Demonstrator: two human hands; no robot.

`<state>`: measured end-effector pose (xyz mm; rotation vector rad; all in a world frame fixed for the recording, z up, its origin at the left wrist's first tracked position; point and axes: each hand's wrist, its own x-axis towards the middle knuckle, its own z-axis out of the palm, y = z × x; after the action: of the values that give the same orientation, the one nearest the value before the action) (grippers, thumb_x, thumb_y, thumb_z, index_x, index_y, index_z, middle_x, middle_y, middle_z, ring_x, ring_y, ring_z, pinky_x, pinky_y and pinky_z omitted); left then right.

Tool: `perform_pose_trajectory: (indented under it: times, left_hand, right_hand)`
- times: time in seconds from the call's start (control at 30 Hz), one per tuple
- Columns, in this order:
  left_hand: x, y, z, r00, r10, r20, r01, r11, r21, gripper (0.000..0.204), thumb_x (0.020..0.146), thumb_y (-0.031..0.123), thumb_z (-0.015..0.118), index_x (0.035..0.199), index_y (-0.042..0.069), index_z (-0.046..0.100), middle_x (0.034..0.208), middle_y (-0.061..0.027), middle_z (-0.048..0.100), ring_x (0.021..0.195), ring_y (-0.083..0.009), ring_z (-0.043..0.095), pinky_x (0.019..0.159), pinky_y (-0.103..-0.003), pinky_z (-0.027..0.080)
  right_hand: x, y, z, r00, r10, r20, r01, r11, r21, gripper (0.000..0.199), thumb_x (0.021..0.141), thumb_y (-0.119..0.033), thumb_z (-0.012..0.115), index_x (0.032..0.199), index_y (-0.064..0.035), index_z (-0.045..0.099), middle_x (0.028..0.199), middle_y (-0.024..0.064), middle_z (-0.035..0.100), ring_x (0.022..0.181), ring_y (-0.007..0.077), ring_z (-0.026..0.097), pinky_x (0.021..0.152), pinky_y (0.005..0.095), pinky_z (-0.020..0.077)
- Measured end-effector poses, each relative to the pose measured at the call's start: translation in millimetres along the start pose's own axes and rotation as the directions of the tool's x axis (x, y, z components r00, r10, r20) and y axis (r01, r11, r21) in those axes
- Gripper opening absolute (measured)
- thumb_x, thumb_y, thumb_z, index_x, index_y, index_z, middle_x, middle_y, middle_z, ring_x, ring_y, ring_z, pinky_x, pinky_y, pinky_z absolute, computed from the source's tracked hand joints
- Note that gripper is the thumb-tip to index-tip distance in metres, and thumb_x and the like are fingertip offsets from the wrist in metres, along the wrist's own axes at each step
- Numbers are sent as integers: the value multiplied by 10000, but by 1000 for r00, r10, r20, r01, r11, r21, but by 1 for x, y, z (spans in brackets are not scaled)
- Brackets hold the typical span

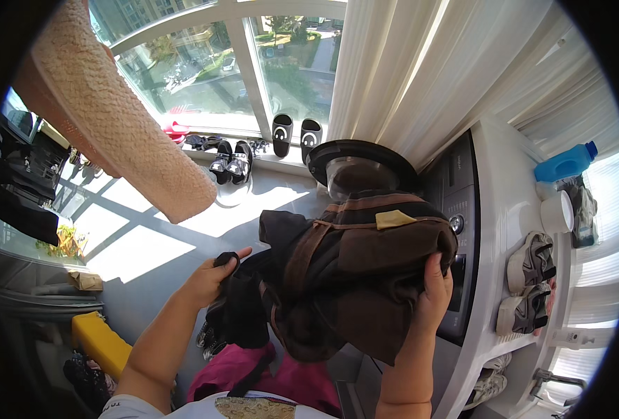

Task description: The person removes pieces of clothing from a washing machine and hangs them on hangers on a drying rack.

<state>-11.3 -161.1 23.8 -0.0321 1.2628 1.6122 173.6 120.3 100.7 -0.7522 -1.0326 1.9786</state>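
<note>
A dark brown cloth bundle (365, 279) with lighter brown bands and a small yellow patch hangs between my hands. Its folds hide whether it is a bag or a garment. My right hand (435, 293) grips its right edge, thumb on the near side. At its left, my left hand (215, 278) is closed on a black strap-like piece of cloth (227, 261), with more black cloth hanging below. Just beyond the bundle, the washing machine (460, 188) has its round door (365, 167) swung open; the bundle covers part of the door.
A beige towel (121, 119) hangs at upper left. Black slippers (281, 136) and sandals (239, 164) are by the window. On the white counter at right are a blue bottle (566, 162), a white cup (557, 211) and grey sneakers (531, 262). A yellow box (101, 342) stands at lower left.
</note>
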Motion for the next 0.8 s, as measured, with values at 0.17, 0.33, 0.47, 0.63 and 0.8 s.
perform_pose_trajectory:
  times: [0.17, 0.33, 0.47, 0.63, 0.8]
  left_hand:
    - [-81, 29, -36, 926, 332, -183, -342, 939, -26, 348, 948, 315, 466, 1033, -9, 563, 1034, -147, 613, 951, -230, 605, 862, -360, 479]
    - [-152, 42, -85, 748, 493, -445, -604, 783, -149, 303, 928, 326, 518, 940, 26, 564, 833, -78, 604, 780, -179, 611, 717, -303, 501]
    - [-207, 26, -124, 774, 506, -382, -502, 857, 118, 230, 919, 242, 553, 907, 15, 587, 802, -30, 594, 730, -104, 569, 673, -252, 466]
    - [-259, -2, -169, 980, 149, 128, -191, 878, 438, 518, 734, 228, 775, 1160, 38, 548, 943, -38, 607, 888, -112, 557, 797, -259, 429]
    - [-287, 36, -165, 591, 806, -36, -396, 329, 857, 1183, 545, 387, 871, 1443, 107, 154, 1240, -149, 518, 1193, -298, 481, 986, -406, 371]
  right_hand:
    - [-45, -32, 53, 975, -151, 163, 164, 984, -70, 426, 920, -250, 522, 1194, 74, 487, 1160, 165, 561, 1045, 232, 567, 929, 327, 443]
    - [-100, -15, 118, 934, -71, 351, 114, 988, -103, 425, 832, -187, 647, 1149, 65, 521, 1080, 167, 606, 979, 250, 608, 902, 347, 477]
    - [-137, 10, 172, 803, 49, 595, 182, 929, -323, 378, 729, -17, 728, 1065, 25, 561, 964, 78, 631, 874, 136, 598, 791, 241, 475]
    - [-176, 46, 244, 586, 168, 793, 324, 848, -419, 196, 722, 87, 637, 855, -24, 544, 800, -8, 563, 720, 35, 500, 653, 185, 408]
    - [-218, 57, 325, 239, 235, 942, 491, 808, -326, 148, 718, 73, 622, 807, -24, 555, 702, -1, 530, 656, 59, 481, 594, 216, 391]
